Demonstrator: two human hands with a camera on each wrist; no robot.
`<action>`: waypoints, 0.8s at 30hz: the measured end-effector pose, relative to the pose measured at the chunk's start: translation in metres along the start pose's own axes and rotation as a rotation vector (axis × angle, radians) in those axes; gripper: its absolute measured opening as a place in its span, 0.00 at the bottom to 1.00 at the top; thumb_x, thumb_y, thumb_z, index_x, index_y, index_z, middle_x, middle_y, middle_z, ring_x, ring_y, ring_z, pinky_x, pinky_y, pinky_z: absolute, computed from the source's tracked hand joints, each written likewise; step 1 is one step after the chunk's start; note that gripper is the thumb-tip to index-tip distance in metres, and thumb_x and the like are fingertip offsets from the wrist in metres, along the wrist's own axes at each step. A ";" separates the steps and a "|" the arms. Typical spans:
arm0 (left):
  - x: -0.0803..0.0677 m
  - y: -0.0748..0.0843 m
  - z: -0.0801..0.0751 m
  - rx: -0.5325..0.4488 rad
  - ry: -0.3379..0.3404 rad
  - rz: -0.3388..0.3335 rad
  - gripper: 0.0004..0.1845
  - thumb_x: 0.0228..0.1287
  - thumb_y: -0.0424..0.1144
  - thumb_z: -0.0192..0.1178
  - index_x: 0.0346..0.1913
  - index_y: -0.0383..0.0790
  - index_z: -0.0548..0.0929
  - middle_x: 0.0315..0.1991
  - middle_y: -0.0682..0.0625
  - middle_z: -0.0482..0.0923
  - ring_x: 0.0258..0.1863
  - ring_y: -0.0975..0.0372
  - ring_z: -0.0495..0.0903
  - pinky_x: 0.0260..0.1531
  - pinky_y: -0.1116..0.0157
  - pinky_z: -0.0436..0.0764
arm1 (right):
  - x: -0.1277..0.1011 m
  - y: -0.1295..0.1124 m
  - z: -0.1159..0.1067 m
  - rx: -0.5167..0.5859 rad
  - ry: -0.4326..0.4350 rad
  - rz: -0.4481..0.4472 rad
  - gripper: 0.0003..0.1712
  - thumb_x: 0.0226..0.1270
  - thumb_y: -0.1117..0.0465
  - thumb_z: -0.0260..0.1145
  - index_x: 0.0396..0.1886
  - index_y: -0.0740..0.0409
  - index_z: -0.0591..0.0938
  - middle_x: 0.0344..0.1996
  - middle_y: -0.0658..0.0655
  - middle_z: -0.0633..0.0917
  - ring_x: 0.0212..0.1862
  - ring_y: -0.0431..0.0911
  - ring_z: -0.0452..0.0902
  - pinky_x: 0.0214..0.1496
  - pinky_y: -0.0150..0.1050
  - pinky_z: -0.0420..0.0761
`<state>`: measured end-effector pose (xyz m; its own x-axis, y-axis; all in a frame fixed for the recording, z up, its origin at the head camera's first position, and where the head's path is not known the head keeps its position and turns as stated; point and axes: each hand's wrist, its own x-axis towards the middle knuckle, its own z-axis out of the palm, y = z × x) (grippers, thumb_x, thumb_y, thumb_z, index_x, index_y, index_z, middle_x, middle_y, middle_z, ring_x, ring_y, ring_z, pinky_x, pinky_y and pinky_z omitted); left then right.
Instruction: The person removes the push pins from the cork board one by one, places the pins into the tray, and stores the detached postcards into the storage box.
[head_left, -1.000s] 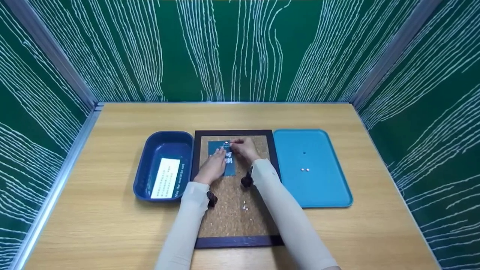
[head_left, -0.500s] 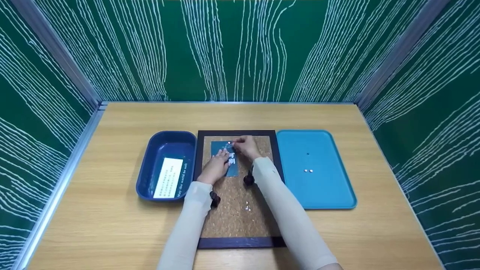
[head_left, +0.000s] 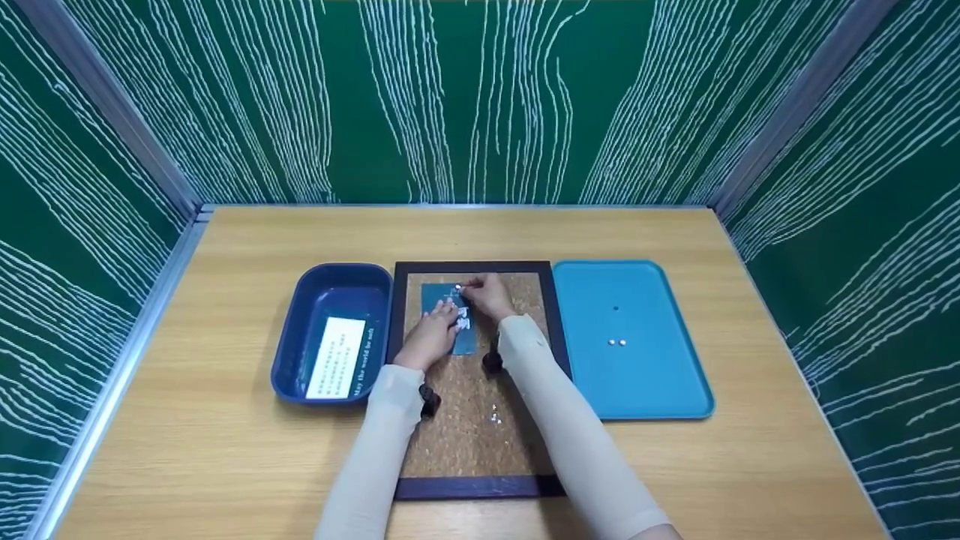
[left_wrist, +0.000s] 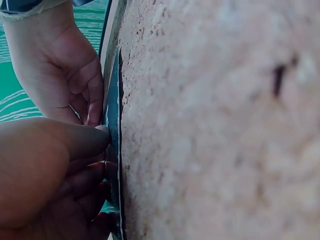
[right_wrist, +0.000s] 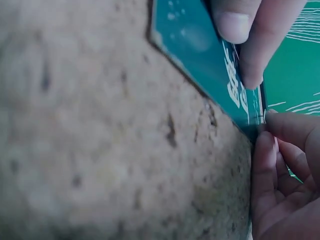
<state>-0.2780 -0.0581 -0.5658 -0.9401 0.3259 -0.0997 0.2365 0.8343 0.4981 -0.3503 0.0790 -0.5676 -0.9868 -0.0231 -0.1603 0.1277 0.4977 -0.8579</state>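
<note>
A dark teal card (head_left: 465, 345) with white lettering lies on the upper left part of a cork board (head_left: 450, 442). My left hand (head_left: 433, 336) rests on the card, its fingers extended over the card's middle. At the card's top right, my right hand (head_left: 491, 298) pinches a small pushpin (right_wrist: 260, 116) between thumb and index finger. In the right wrist view the pin's thin shaft points at the card's surface, and my left fingertips press the card just above it. The left wrist view shows the card (left_wrist: 115, 125) edge-on, lying close along the cork.
A blue bin (head_left: 281, 375) with printed cards (head_left: 337, 358) stands left of the board. To the right, a light blue tray (head_left: 652, 382) bears two small shiny pins (head_left: 616, 343). Several tiny clear pieces (head_left: 495, 415) lie on the lower cork. Patterned green walls (head_left: 517, 97) enclose the table.
The view shifted slightly. My right fingertips have moved a little left to the card's top right, where a shiny spot shows beside them. My left hand stays on the card.
</note>
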 end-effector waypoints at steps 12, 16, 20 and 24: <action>0.000 0.002 0.002 0.000 0.013 0.012 0.24 0.74 0.38 0.49 0.69 0.31 0.66 0.72 0.40 0.59 0.74 0.50 0.55 0.73 0.51 0.56 | 0.000 -0.005 0.004 -0.061 0.074 0.084 0.10 0.67 0.57 0.64 0.33 0.59 0.85 0.28 0.52 0.83 0.29 0.42 0.74 0.29 0.32 0.72; 0.000 0.002 0.002 0.006 0.013 0.018 0.25 0.73 0.37 0.49 0.68 0.31 0.66 0.72 0.39 0.59 0.74 0.49 0.55 0.73 0.51 0.56 | -0.002 -0.007 0.006 -0.088 0.094 0.101 0.10 0.67 0.56 0.64 0.32 0.57 0.86 0.29 0.52 0.84 0.29 0.42 0.76 0.30 0.33 0.74; 0.000 0.002 0.000 0.012 0.012 0.018 0.25 0.73 0.37 0.49 0.69 0.31 0.65 0.72 0.39 0.58 0.74 0.49 0.55 0.73 0.50 0.56 | -0.002 -0.008 0.007 -0.106 0.107 0.094 0.10 0.66 0.56 0.65 0.29 0.56 0.85 0.26 0.50 0.83 0.27 0.42 0.74 0.29 0.33 0.72; 0.000 0.001 -0.001 0.017 0.010 0.014 0.25 0.73 0.37 0.49 0.69 0.32 0.65 0.73 0.40 0.57 0.74 0.49 0.55 0.73 0.51 0.56 | 0.000 -0.008 0.009 -0.134 0.117 0.095 0.10 0.65 0.56 0.66 0.27 0.54 0.85 0.23 0.47 0.81 0.25 0.40 0.72 0.27 0.32 0.70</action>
<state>-0.2784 -0.0578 -0.5645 -0.9389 0.3337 -0.0841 0.2541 0.8370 0.4846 -0.3500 0.0674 -0.5645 -0.9767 0.1264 -0.1735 0.2145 0.6039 -0.7677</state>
